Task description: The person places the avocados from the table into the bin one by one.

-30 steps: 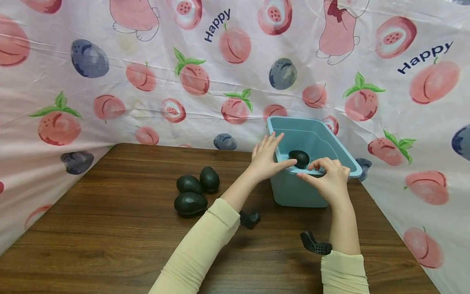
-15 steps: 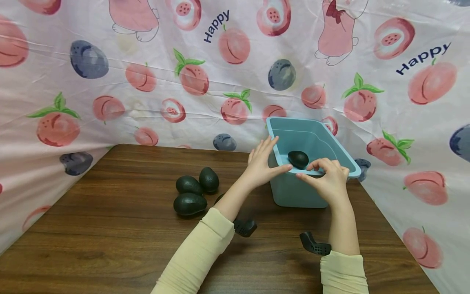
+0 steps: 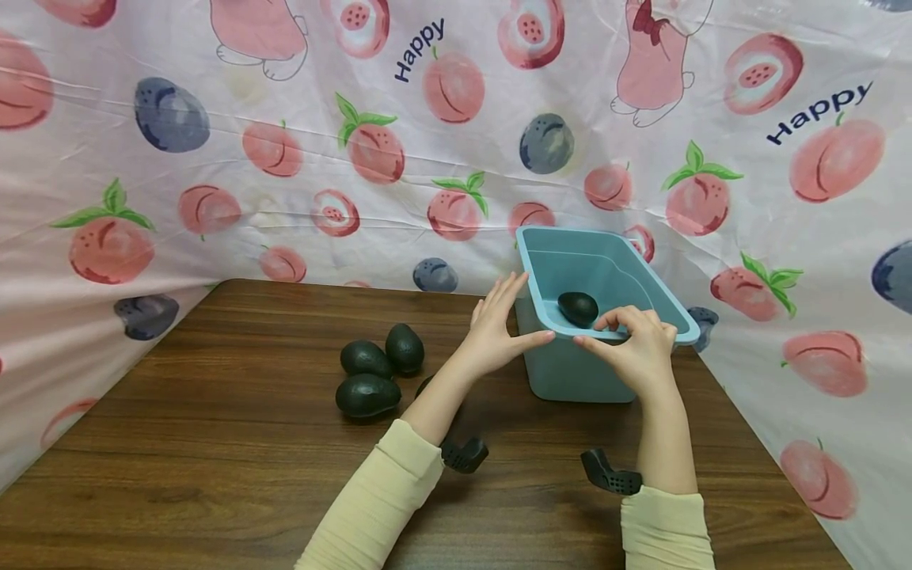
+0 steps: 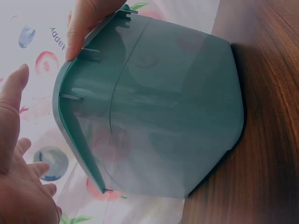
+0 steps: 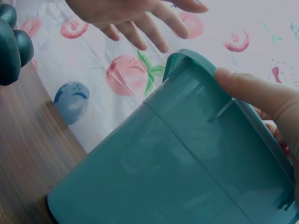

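A light blue plastic bin [image 3: 591, 368] stands on the table at the right, with one dark green avocado [image 3: 578, 309] inside. My right hand [image 3: 641, 348] grips the bin's front rim, thumb outside and fingers curled over the inner side. The right wrist view shows that thumb on the rim [image 5: 233, 100]. My left hand [image 3: 492, 336] is just left of the bin, fingers spread and holding nothing, its thumb close to the front left corner. In the left wrist view the spread left hand [image 4: 23, 186] stands apart from the bin wall [image 4: 154, 112].
Several more avocados [image 3: 368, 395] lie grouped on the brown wooden table [image 3: 214, 459], left of the bin. One is mostly hidden behind my left forearm. A fruit-printed cloth [image 3: 285, 206] hangs behind the table and along its sides. Black wrist mounts [image 3: 611, 473] sit under both wrists.
My left hand has drawn back from over the bin's front left corner, moving left and slightly down. The right hand keeps its hold on the rim; the avocado in the bin stays put.
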The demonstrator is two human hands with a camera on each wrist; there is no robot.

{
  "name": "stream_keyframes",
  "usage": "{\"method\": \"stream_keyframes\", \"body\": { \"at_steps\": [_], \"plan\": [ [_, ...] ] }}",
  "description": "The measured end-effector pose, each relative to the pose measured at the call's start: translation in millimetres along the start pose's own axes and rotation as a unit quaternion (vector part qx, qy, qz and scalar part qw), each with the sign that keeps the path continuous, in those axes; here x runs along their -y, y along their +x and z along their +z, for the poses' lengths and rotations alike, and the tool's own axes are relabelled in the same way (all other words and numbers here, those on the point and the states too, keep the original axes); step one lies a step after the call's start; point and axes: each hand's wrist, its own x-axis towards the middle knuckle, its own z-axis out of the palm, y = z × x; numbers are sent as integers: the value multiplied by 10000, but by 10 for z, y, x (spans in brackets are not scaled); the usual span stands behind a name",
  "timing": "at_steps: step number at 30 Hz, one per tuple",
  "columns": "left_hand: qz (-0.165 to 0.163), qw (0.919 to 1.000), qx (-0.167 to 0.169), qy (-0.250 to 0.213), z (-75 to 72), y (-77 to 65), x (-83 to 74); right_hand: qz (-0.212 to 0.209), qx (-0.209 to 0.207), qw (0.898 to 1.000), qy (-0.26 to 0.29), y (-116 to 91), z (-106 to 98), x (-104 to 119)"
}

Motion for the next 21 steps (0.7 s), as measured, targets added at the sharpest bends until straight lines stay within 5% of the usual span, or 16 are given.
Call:
{"method": "stream_keyframes", "body": {
  "at_steps": [21],
  "plan": [
    [157,9998,33,-117,-17,-229,97,65,26,10000,5,-2,-8,-8]
  ]
}}
